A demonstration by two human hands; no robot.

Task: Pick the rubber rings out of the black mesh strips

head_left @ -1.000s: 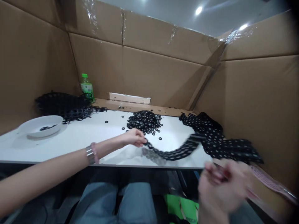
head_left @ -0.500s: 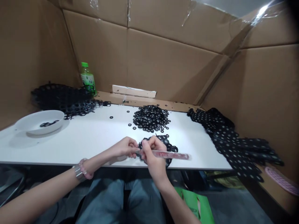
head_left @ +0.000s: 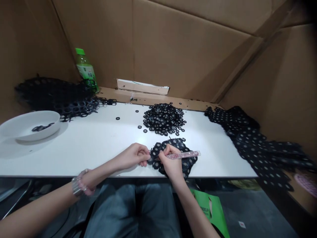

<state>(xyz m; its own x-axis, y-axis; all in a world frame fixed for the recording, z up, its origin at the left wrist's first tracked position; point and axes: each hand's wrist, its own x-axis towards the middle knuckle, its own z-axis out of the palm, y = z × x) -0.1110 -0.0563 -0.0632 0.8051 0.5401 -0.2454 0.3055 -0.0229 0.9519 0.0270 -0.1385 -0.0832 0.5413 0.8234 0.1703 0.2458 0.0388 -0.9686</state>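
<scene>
My left hand (head_left: 138, 154) is closed, pinching the left edge of a black sheet with pale round dots (head_left: 192, 162) at the table's front. My right hand (head_left: 172, 162) is wrapped round a pen-shaped tool with a clear, reddish handle (head_left: 190, 154), holding it like a pencil. The tool's tip points left to the sheet's edge beside my left fingers; the tip itself is hard to make out. Just behind the sheet rises a pile of small black rings (head_left: 163, 119), a few of them lying loose around it.
At the left stand a white bowl (head_left: 53, 124) with a few black pieces and a heap of black perforated netting (head_left: 54, 94). Behind is a green-capped bottle (head_left: 86, 71). More dotted black sheets (head_left: 250, 142) drape over the right edge. Cardboard walls (head_left: 173, 49) enclose the white table (head_left: 104, 138).
The camera view has tilted down a little. The tool's handle end now points slightly upward to the right instead of downward, and more of the dotted sheet shows under my right hand.
</scene>
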